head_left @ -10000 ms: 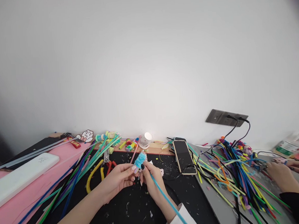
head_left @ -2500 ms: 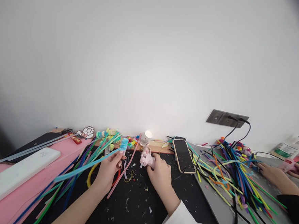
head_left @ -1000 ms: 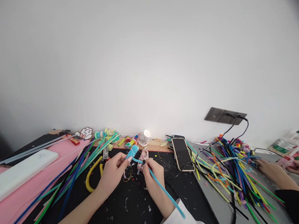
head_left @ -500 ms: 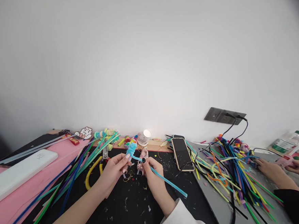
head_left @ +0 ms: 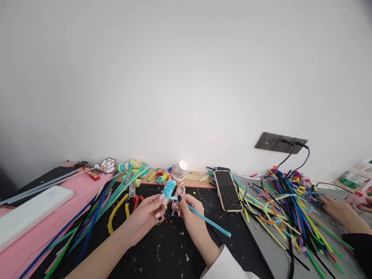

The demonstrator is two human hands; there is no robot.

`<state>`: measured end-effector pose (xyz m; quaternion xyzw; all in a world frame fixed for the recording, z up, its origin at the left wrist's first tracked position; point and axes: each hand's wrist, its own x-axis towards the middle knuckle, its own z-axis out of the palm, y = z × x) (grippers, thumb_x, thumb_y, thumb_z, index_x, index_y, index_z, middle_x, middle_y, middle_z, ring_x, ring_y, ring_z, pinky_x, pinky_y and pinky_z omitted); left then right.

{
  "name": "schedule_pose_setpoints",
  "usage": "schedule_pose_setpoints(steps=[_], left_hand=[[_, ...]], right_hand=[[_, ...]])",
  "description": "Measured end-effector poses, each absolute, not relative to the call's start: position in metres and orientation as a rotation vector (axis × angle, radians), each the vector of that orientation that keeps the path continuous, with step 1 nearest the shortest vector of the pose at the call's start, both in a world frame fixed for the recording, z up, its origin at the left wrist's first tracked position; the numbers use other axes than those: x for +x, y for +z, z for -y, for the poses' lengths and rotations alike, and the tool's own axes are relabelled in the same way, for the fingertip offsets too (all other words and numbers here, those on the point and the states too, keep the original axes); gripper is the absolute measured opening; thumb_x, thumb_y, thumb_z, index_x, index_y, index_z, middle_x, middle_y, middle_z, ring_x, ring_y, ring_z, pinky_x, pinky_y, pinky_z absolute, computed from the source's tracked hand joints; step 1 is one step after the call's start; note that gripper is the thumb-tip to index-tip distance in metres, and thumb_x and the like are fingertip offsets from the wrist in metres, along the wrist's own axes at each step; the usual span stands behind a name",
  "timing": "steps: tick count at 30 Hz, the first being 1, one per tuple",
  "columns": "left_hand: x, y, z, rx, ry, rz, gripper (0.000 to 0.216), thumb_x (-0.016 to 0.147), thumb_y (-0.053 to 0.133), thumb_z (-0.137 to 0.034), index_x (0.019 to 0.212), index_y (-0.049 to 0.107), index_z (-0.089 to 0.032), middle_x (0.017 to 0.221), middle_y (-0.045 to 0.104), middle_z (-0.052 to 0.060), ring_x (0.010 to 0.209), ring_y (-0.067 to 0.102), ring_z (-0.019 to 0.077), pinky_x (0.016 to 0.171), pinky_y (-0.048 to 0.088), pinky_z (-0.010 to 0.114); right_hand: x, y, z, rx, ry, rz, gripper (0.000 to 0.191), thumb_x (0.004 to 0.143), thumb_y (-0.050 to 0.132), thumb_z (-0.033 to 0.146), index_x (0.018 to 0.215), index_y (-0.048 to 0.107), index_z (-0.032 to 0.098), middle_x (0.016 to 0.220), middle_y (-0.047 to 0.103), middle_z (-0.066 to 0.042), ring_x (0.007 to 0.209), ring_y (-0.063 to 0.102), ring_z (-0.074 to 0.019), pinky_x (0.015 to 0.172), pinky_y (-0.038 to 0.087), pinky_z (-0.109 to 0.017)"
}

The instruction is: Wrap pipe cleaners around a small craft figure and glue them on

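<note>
A blue pipe cleaner point(head_left: 213, 225) runs between my two hands, one end wound into a fuzzy coil point(head_left: 169, 187) that stands above my left fingers. My left hand point(head_left: 151, 212) pinches the base of this coil, where a bit of purple and yellow shows. Thumb and fingers of my right hand point(head_left: 191, 213) are closed on the straight stretch, whose tail slants down to the right past the wrist. Just behind the hands lies a pinkish, partly clear item point(head_left: 179, 194), half covered. Yellow-handled pliers point(head_left: 115, 214) rest left of my left hand.
A phone point(head_left: 228, 190) and a paper cup point(head_left: 180, 169) stand near the wall. Pipe cleaners lie in bundles at left point(head_left: 96, 222) and right point(head_left: 301, 216). Black cables hang from the wall socket point(head_left: 280, 142). At the far right, another person's hands point(head_left: 346, 215) hold a pink tool point(head_left: 357, 197).
The coil has tilted and shifted slightly right, closer to my right hand, and more of its purple and yellow base shows. Both hands keep their grip.
</note>
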<state>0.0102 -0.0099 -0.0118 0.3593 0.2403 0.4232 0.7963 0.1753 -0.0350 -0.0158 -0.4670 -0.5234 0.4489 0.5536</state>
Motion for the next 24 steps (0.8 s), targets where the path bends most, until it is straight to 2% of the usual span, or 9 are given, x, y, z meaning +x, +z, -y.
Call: schedule_pose_setpoints(steps=[9, 17, 24], left_hand=[[0.0104, -0.0064, 0.0135, 0.755, 0.853, -0.503, 0.028, 0.075, 0.076, -0.037, 0.071, 0.060, -0.014, 0.061, 0.048, -0.005, 0.049, 0.031, 0.0037, 0.051, 0.031, 0.018], [0.0098, -0.0087, 0.0125, 0.749, 0.799, -0.467, 0.032, 0.072, 0.079, -0.039, 0.069, 0.059, -0.015, 0.058, 0.049, -0.005, 0.048, 0.032, 0.0046, 0.051, 0.030, 0.019], [0.0072, -0.0127, 0.0132, 0.774, 0.722, -0.444, 0.029, 0.075, 0.076, -0.037, 0.069, 0.058, -0.015, 0.058, 0.048, -0.004, 0.049, 0.033, 0.0054, 0.054, 0.032, 0.020]], right_hand=[[0.1772, -0.0192, 0.0331, -1.046, 1.133, 1.236, 0.025, 0.080, 0.061, 0.041, 0.058, 0.054, 0.031, 0.056, 0.054, -0.006, 0.056, 0.055, -0.0208, 0.039, 0.030, -0.031], [0.1747, -0.0215, 0.0340, -1.098, 1.026, 1.312, 0.023, 0.083, 0.056, 0.039, 0.061, 0.056, 0.032, 0.054, 0.054, -0.004, 0.053, 0.053, -0.0199, 0.041, 0.028, -0.030], [0.1756, -0.0153, 0.0373, -1.184, 0.892, 1.437, 0.024, 0.086, 0.051, 0.037, 0.063, 0.057, 0.031, 0.053, 0.055, -0.004, 0.054, 0.056, -0.0189, 0.045, 0.033, -0.032]])
